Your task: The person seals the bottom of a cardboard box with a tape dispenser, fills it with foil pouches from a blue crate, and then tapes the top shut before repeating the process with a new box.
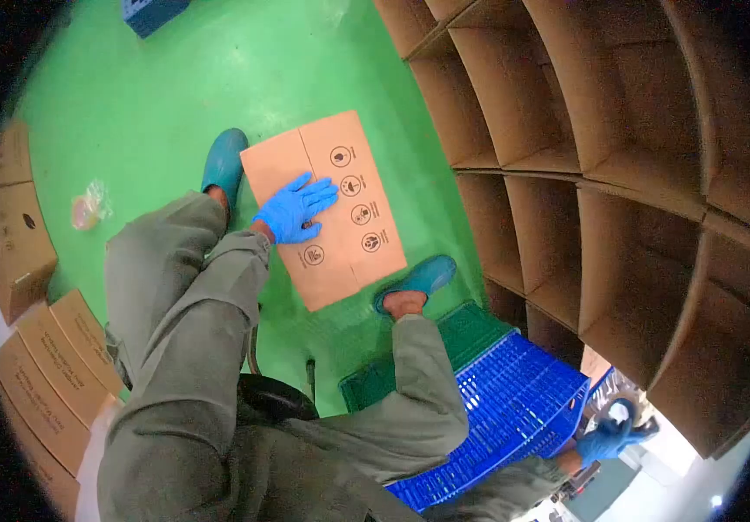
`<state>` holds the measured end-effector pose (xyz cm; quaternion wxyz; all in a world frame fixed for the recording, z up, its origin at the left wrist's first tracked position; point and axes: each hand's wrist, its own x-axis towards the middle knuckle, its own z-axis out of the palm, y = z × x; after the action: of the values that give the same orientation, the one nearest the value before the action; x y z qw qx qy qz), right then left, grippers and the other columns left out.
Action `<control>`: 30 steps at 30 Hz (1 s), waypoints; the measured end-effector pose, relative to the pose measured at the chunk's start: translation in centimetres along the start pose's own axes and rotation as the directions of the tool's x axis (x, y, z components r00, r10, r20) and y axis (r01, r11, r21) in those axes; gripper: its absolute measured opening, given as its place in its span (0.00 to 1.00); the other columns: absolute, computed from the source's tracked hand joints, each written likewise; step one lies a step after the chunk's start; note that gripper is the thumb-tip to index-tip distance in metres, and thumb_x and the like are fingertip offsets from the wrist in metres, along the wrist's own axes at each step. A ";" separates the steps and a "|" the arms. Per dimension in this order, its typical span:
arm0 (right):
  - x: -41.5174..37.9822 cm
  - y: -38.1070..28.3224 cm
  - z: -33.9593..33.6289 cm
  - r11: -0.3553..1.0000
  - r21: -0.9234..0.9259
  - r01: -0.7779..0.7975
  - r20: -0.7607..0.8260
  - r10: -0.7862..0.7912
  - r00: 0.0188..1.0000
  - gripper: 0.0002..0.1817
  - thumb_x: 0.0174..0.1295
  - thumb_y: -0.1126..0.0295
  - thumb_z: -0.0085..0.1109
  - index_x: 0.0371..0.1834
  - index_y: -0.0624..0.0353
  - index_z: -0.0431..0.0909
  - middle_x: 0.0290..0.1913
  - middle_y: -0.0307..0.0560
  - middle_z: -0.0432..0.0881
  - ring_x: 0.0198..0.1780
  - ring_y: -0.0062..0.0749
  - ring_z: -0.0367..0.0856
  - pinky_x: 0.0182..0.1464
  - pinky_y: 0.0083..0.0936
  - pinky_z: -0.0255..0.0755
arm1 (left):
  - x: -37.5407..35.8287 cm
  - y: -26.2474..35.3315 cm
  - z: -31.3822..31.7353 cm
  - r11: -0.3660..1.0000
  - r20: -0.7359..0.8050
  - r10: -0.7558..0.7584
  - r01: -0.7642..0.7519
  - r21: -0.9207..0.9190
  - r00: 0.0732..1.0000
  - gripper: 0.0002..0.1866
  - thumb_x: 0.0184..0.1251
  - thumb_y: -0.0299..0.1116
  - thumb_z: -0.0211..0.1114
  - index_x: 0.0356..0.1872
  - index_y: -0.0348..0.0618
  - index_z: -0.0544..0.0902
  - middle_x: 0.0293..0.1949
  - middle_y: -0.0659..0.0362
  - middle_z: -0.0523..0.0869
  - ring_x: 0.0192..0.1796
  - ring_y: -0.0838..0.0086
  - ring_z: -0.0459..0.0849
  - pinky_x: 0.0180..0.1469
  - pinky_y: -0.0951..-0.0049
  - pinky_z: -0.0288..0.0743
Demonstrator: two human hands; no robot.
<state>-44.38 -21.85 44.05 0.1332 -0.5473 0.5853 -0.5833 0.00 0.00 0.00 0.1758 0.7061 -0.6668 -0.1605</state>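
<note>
Flat on the green floor lies a closed cardboard piece with printed handling symbols, between the person's two teal shoes. My left hand, in a blue glove, rests palm down on its left part with the fingers spread. Far off at the lower right, my right hand, also blue-gloved, has its fingers curled near cluttered small items beside the blue crate. What those fingers hold is too small and blurred to make out.
Cardboard compartments fill the right side. A green crate touches the blue one. Cardboard boxes line the left edge, near a clear plastic scrap with a pinkish roll. Another blue crate is at the top.
</note>
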 end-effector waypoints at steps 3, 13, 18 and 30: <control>-0.9 3.6 -4.7 0.995 0.018 -0.097 0.059 0.096 0.994 0.48 0.57 0.70 0.57 0.82 0.52 0.45 0.79 0.53 0.52 0.75 0.45 0.62 0.72 0.39 0.62 | -3.7 -0.6 -0.9 0.998 -0.039 0.001 -0.004 -0.069 0.999 0.36 0.63 0.43 0.59 0.74 0.46 0.66 0.76 0.55 0.65 0.79 0.61 0.59 0.81 0.48 0.44; -35.2 9.8 19.3 0.997 -0.057 0.042 0.921 0.037 0.387 0.44 0.41 0.71 0.75 0.69 0.61 0.70 0.49 0.52 0.85 0.47 0.34 0.85 0.49 0.32 0.80 | -1.2 -0.7 -0.2 1.000 -0.087 0.019 -0.018 0.009 0.996 0.30 0.68 0.41 0.56 0.71 0.46 0.70 0.75 0.57 0.67 0.78 0.65 0.61 0.80 0.52 0.48; -39.6 15.2 22.0 0.998 -0.066 0.012 0.948 0.059 0.311 0.46 0.43 0.69 0.72 0.73 0.56 0.67 0.40 0.53 0.88 0.37 0.40 0.88 0.41 0.36 0.82 | -1.2 -0.9 -0.6 0.995 -0.046 0.008 -0.012 -0.096 0.999 0.28 0.65 0.37 0.59 0.69 0.46 0.74 0.74 0.59 0.68 0.78 0.65 0.61 0.80 0.49 0.48; -38.7 13.9 21.3 0.996 -0.009 0.088 0.961 -0.016 0.278 0.46 0.46 0.65 0.75 0.73 0.52 0.66 0.40 0.55 0.88 0.39 0.44 0.90 0.43 0.38 0.83 | 2.2 5.0 -10.0 0.478 0.478 -0.379 0.609 -0.632 0.793 0.22 0.73 0.50 0.58 0.52 0.45 0.87 0.48 0.49 0.89 0.52 0.53 0.86 0.59 0.62 0.76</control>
<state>-20.08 -6.34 7.85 0.4221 -0.8102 0.3874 -0.1242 0.32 -2.13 11.20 0.3071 0.6975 -0.3173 -0.5644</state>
